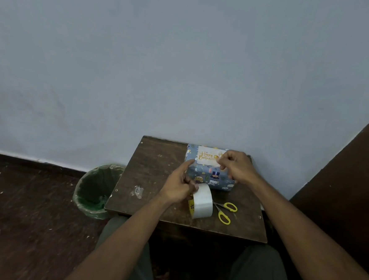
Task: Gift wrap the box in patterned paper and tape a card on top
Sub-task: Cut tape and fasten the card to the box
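The box, wrapped in blue patterned paper, sits at the far right of a small dark wooden table. A white "Happy Birthday" card lies on its top. My right hand rests over the card's right end with fingers curled; whether they pinch tape or the card is unclear. My left hand grips a large roll of clear tape in front of the box, and its index finger points at the box's left top corner.
Yellow-handled scissors lie right of the tape roll near the table's front edge. A crumpled scrap of clear tape sits at the table's left. A green-lined bin stands on the floor to the left. The wall is right behind the table.
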